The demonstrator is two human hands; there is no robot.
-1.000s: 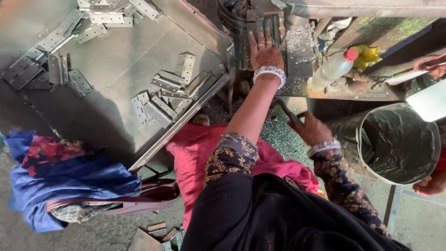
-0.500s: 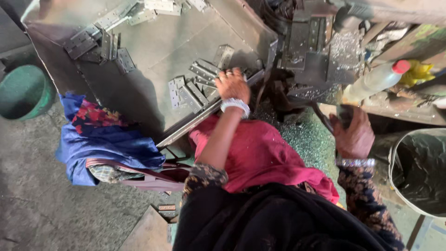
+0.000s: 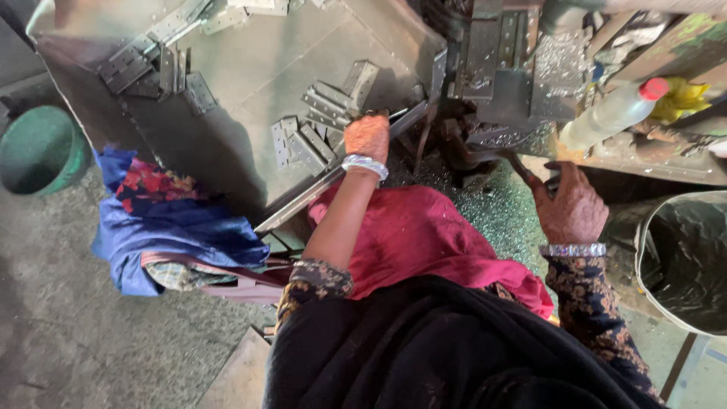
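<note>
My left hand (image 3: 368,138), silver bangle at the wrist, rests at the near edge of the slanted grey sheet-metal tray (image 3: 250,91), fingers curled together over the loose pile of flat grey metal hinge plates (image 3: 314,125); I cannot tell whether a plate is actually pinched. That pile lies at 11 o'clock of my left hand, touching it, on the tray's lower part. A second pile of the same grey plates (image 3: 155,64) sits at 10 o'clock, well apart, near the tray's far corner. My right hand (image 3: 569,206), beaded bracelet at the wrist, has its fingers closed round a dark slender metal lever (image 3: 522,168) that runs off at 11 o'clock toward the dark steel press machine (image 3: 503,68). The machine stands at 1 o'clock of my left hand, just beside the tray's end. A clear plastic bottle with a red cap (image 3: 609,113) lies tilted on the bench at 1 o'clock of my right hand. A round bin lined with black plastic (image 3: 681,257) stands at 4 o'clock of my right hand, near. A crimson cloth (image 3: 424,235) covers my lap between both arms. A blue patterned cloth bundle (image 3: 170,220) lies at 8 o'clock of my left hand; a green round tub (image 3: 42,148) sits at 9 o'clock, well apart.
</note>
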